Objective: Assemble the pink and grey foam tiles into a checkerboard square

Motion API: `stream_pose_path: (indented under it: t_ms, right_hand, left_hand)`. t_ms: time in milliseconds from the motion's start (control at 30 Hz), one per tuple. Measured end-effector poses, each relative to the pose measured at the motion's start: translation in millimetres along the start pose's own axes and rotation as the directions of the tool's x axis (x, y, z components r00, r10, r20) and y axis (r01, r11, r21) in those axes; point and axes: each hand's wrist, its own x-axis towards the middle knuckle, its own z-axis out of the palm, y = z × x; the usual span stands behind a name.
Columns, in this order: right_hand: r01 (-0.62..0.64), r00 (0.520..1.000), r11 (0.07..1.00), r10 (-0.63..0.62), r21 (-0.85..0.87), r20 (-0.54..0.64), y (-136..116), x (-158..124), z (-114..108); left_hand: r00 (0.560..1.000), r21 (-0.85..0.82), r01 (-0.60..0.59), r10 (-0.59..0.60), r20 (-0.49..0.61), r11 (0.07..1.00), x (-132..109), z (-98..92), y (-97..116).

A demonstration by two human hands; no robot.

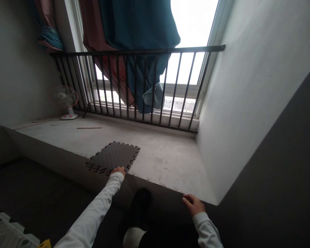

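A dark grey interlocking foam mat (113,155) with a ridged pattern and toothed edges lies on the wide concrete window ledge (167,158), its near edge reaching over the ledge's front. My left hand (118,170) is closed on the mat's near edge, close to its right corner; the fingertips on the far side are partly hidden. Farther right, my right hand (195,204) is by the ledge's front edge with its fingers loosely bent and apart, holding nothing. Whether it touches the ledge I cannot tell.
Behind the ledge runs a black metal railing (136,52) before a window with blue and pink curtains (142,24). A small fan (64,98) and a thin stick (89,127) are on the ledge. A patterned pale object (7,229) sits low at left. My foot (142,203) is below the ledge.
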Motion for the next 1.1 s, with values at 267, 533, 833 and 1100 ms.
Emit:
stream_pose_path:
  t_ms: [267,533,833,1100]
  right_hand:
    - [0.0,1.0,0.999,0.001,-0.041,0.019,-1,-1,0]
    - [0.019,0.999,0.998,-0.016,-0.058,0.049,2,0,2]
    - [0.035,0.997,0.996,-0.029,-0.081,0.069,2,1,6]
    - [0.029,0.997,0.995,-0.022,-0.092,0.076,1,-1,7]
  left_hand:
    - [0.999,-0.013,0.034,-0.034,0.007,0.999,4,-2.2,-1]
    - [0.999,-0.005,0.031,-0.031,-0.017,1.0,-5,-0.2,-2]
    - [0.997,-0.049,0.073,-0.074,-0.011,0.996,4,8.8,0]
    - [0.992,-0.126,0.125,-0.126,0.002,0.984,20,23.6,-1]
